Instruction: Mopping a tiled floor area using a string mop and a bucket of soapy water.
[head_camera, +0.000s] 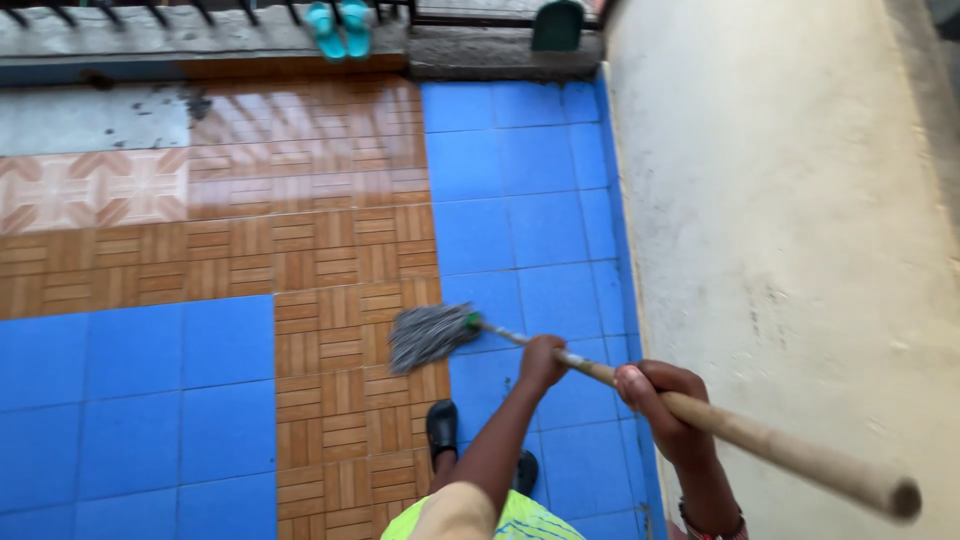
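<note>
I hold a long wooden mop handle (760, 440) with both hands. My left hand (541, 362) grips it lower down, nearer the head. My right hand (662, 405) grips it higher up, close to the wall. The grey string mop head (430, 335), joined by a green collar, rests on the floor where brown wood-pattern tiles (330, 270) meet blue tiles (520, 220). My feet in black shoes (442, 428) stand just behind the mop head.
A cream plastered wall (800, 220) runs along the right. At the far end lie a concrete ledge (150, 45), a pair of turquoise sandals (338, 28) and a dark green object (557, 27). The far brown tiles look wet and shiny.
</note>
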